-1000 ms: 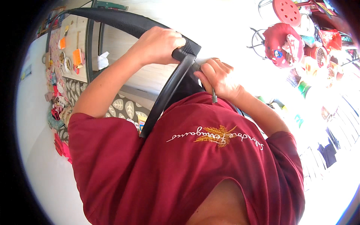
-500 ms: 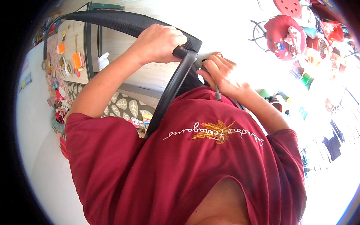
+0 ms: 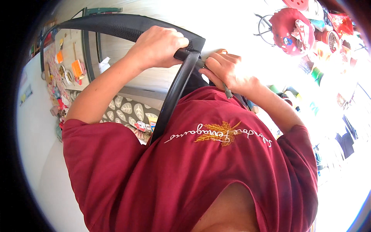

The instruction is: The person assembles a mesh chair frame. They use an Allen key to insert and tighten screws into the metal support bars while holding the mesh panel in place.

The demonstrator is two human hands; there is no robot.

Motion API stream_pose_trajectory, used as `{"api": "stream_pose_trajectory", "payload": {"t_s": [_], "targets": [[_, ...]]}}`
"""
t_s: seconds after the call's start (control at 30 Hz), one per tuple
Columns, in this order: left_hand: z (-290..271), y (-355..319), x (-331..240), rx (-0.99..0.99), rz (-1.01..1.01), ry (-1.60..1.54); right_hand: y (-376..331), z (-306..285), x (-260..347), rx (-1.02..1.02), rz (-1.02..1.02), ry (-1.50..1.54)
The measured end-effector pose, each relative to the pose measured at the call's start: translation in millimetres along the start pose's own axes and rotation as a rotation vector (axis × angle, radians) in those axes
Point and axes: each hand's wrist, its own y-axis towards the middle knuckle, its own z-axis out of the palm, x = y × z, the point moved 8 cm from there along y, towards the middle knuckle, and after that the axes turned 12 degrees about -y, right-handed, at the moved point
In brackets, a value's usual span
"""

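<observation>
1. L hand (image 3: 162, 46): fingers curled tight, clamped on corner end of blk mesh frame (image 3: 116, 25); the frame runs off up & left of those fingers.
2. R hand (image 3: 228, 71): fingers closed on grey rod tool (image 3: 228, 93), whose lower end pokes out just below them, over the maroon shirt (image 3: 174, 174). Upper end mostly hidden; can't tell if it touches the frame.
3. Blk curved bar (image 3: 174, 91): top end btwn the two hands' fingers, slopes down & left twd shirt.
4. Leaf-print cloth (image 3: 127, 108): below L fingers, past the bar.
5. White crumpled sheet (image 3: 103, 65) + orange packet (image 3: 77, 69): well left of L fingers.
6. Red cushion (image 3: 286, 23): well apart, up & right of R fingers.
</observation>
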Motion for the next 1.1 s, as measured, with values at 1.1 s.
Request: {"api": "stream_pose_trajectory", "payload": {"t_s": [1.1], "targets": [[2, -28, -12, 0.002, 0.098, -0.115, -25, 39, 2, 0.346, 0.628, 0.955]]}}
